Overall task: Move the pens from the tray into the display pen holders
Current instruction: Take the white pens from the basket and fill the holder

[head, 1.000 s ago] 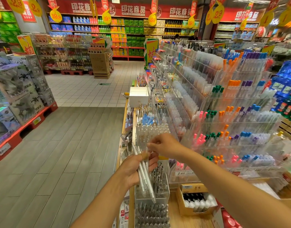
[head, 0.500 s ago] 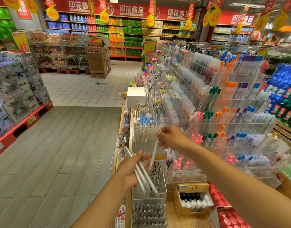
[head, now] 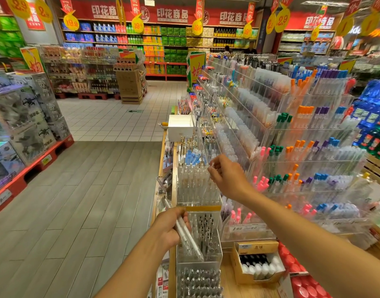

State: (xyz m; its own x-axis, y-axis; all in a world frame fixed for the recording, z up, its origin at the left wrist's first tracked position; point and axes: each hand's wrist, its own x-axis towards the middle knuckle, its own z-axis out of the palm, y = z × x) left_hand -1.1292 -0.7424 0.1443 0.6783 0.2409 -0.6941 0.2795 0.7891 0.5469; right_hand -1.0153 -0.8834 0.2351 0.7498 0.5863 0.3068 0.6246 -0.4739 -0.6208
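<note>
Right hand [head: 226, 176] lifted pen [head: 211, 166] to holder [head: 197, 186], banner "印花商品" [head: 172, 15]

Two bare forearms entered from the lower edge of the view, each ending in an uncovered hand. The left hand [head: 170, 227] carried no glove, ring, watch or strap, and its forearm showed no sleeve up to the frame edge. The right hand [head: 228, 179] was likewise ungloved, with no band at the wrist. Its forearm ran bare to the lower right corner. No cuff, fabric or marking appeared on either limb. Fingernails were too blurred to assess.
</note>
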